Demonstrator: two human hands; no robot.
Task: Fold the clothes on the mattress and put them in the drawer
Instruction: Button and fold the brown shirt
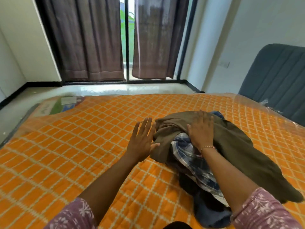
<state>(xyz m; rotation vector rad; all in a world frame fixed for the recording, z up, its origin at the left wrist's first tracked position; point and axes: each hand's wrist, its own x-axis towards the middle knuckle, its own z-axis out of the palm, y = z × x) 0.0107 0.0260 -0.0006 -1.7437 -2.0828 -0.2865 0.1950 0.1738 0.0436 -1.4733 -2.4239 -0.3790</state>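
Lying in an unfolded heap on the right half of the orange quilted mattress [82,146], the clothes [206,154] are waiting to be sorted: an olive-brown garment [239,154] is draping over a blue-and-white checked shirt [194,161], with a dark blue piece [212,214] trailing toward the camera and another blue scrap [217,114] peeking out at the far side. The right hand [202,129] is resting flat on top of the olive-brown garment, fingers spread and grasping nothing, while the left hand [142,139] is hovering just beside the heap's left edge, likewise released, thumb nearly touching the cloth. Folding appears not yet begun, and no drawer is showing in this view. The garments are looking tangled together, so lifting the top one could be dragging the checked shirt along and scattering the rest; the clear plastic wrap over the mattress may also be letting fabric slide during smoothing. Beyond the bed, brown curtains [85,38] are hanging over a glass door, and a grey padded headboard [277,76] is leaning at the right wall.
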